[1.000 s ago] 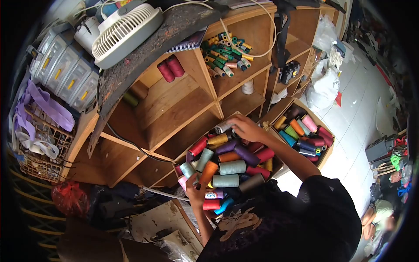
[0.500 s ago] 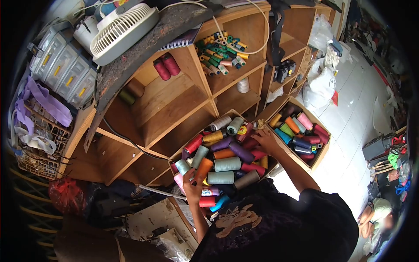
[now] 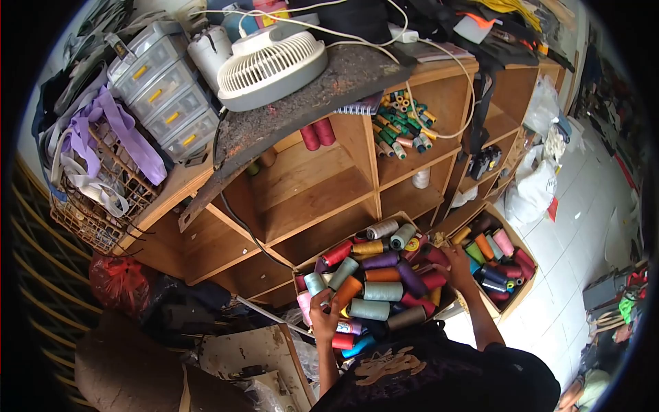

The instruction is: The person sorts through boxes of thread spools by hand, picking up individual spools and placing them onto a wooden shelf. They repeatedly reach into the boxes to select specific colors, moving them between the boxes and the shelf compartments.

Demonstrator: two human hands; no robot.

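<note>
An open cardboard box (image 3: 296, 276) is filled with large thread spools in many colours. My left hand (image 3: 324, 314) is at its lower left side, thumb and fingers apart, beside an orange spool (image 3: 348, 291) and a pale blue spool (image 3: 315, 283). Over the right part of the box, my right hand (image 3: 458, 266) has its fingers spread at the dark red spools (image 3: 435, 255); some fingertips are hard to make out. Purple, grey-green and red spools lie between the hands. A second box (image 3: 511, 312) of spools stands to the right.
Behind the boxes are wooden shelves (image 3: 316, 223) with small spools (image 3: 401, 127) and red spools (image 3: 318, 135). A white fan (image 3: 274, 69) and clear drawers (image 3: 161, 93) stand on top. White bags (image 3: 532, 185) are at the right. Part of another person (image 3: 592, 390) shows at the lower right.
The view has shifted, so the boxes and shelves appear lower and farther right. My right hand's fingers have drawn in somewhat over the dark red spools; my left hand remains near the orange spool.
</note>
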